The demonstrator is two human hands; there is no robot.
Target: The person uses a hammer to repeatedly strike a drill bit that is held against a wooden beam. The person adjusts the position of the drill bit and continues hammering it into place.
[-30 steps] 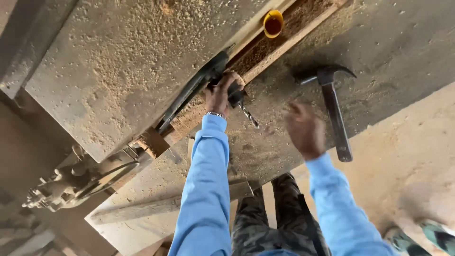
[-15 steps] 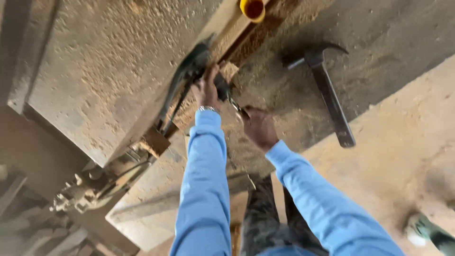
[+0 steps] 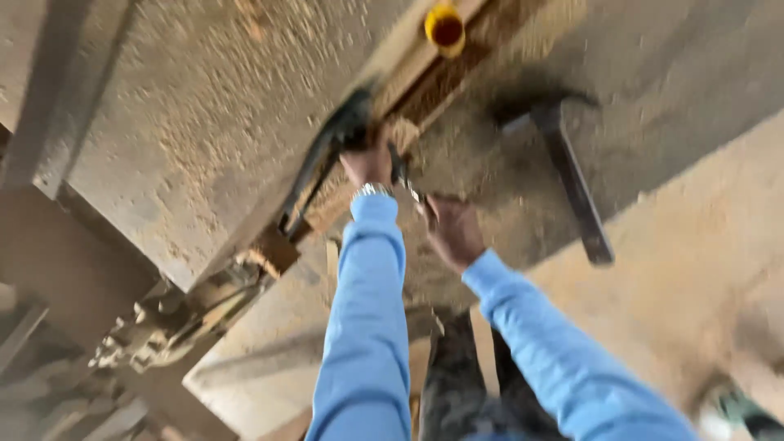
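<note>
My left hand (image 3: 367,163) sits on the dusty workbench (image 3: 188,122), touching the lower end of the long curved tool (image 3: 327,159), which runs toward 7 o'clock along the groove. My right hand (image 3: 453,233) lies just beside it at 4 o'clock. The hammer (image 3: 572,180) rests on the bench at 3 o'clock — well apart. The small cup (image 3: 445,28) stands at 1 o'clock, in the groove.

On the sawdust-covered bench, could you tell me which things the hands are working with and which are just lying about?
In hand:
- left hand on the dark curved tool
- right hand at a small metal piece, too blurred to identify
- wooden strip under both

Lying about:
- hammer
- yellow cup
- metal machine part, lower left
</note>
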